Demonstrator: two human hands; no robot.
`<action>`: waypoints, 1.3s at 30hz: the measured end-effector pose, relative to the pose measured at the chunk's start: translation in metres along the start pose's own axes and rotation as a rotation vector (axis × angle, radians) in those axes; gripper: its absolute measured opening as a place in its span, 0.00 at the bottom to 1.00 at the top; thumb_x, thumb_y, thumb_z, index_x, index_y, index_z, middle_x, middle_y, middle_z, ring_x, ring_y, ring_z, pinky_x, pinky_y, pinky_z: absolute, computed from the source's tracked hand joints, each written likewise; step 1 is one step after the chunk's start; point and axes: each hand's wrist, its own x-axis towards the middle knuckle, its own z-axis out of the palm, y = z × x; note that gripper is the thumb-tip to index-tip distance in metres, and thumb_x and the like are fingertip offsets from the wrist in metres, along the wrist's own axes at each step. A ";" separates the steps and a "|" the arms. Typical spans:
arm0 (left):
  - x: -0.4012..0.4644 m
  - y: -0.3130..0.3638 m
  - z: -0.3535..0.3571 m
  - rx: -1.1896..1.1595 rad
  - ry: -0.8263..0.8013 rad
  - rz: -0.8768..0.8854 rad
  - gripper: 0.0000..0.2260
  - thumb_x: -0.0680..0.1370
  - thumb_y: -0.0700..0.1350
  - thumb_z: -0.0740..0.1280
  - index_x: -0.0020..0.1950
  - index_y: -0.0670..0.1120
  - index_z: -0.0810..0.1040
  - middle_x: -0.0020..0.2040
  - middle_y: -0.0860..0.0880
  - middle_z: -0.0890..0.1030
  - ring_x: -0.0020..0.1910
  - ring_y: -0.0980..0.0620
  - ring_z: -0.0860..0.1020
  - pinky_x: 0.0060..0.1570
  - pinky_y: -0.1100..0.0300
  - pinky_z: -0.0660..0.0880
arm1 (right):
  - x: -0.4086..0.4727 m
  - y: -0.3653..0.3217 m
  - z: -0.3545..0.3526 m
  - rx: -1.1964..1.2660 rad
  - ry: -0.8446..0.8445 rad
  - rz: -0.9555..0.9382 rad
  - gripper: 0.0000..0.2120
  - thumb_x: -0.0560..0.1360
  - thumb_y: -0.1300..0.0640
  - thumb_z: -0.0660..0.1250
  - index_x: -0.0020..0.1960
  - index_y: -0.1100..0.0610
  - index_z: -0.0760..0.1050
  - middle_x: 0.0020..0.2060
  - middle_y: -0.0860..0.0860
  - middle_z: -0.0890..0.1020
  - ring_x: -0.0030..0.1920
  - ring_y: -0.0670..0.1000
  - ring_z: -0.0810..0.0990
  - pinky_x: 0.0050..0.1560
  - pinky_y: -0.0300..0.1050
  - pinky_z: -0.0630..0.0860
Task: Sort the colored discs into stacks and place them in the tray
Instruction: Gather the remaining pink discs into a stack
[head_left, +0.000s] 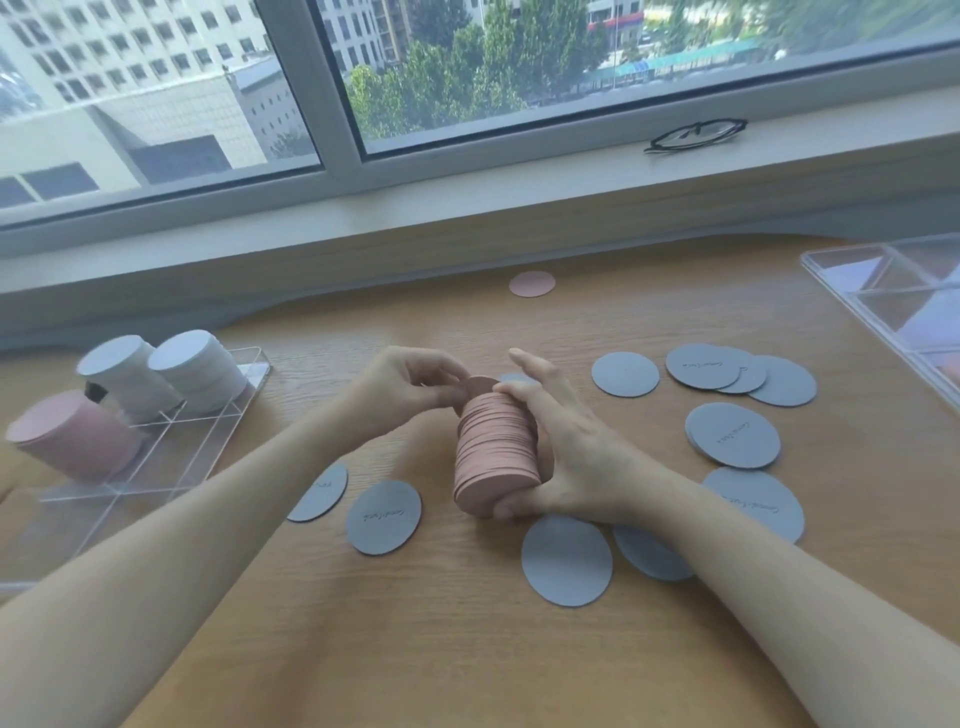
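- A pink stack (493, 452) is gripped above the tabletop (467, 649) centre, the right hand (566, 447) curled round it.
- A pink disc (480, 385) is pinched at the stack's top by left hand (410, 384) fingers.
- Grey discs (732, 435) lie scattered right; the tray (171, 441) sits left.

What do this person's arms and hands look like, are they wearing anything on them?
Nothing is worn on either one. The left hand and right hand are bare, with no gloves, rings or watch showing, and both forearms are uncovered right to the picture's edge, so no sleeves are in view. No markings show.
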 end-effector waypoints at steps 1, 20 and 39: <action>-0.003 0.000 0.000 -0.002 -0.036 -0.009 0.07 0.78 0.39 0.70 0.55 0.43 0.84 0.46 0.44 0.86 0.46 0.53 0.83 0.47 0.62 0.78 | 0.000 -0.001 -0.001 0.016 -0.009 0.002 0.54 0.57 0.37 0.81 0.76 0.48 0.58 0.77 0.41 0.50 0.78 0.42 0.49 0.77 0.46 0.56; 0.180 -0.027 0.025 0.535 0.344 -0.162 0.16 0.79 0.57 0.65 0.64 0.54 0.77 0.63 0.50 0.75 0.65 0.48 0.73 0.62 0.50 0.72 | -0.002 0.011 -0.020 0.062 0.020 -0.023 0.51 0.58 0.44 0.84 0.74 0.46 0.60 0.63 0.34 0.63 0.66 0.38 0.66 0.60 0.34 0.70; 0.154 -0.021 0.026 -0.036 0.254 0.056 0.14 0.73 0.35 0.72 0.55 0.43 0.73 0.44 0.47 0.82 0.39 0.52 0.81 0.42 0.57 0.77 | -0.002 0.009 -0.019 0.001 0.024 0.004 0.51 0.59 0.43 0.83 0.75 0.48 0.60 0.67 0.41 0.63 0.70 0.42 0.63 0.70 0.41 0.64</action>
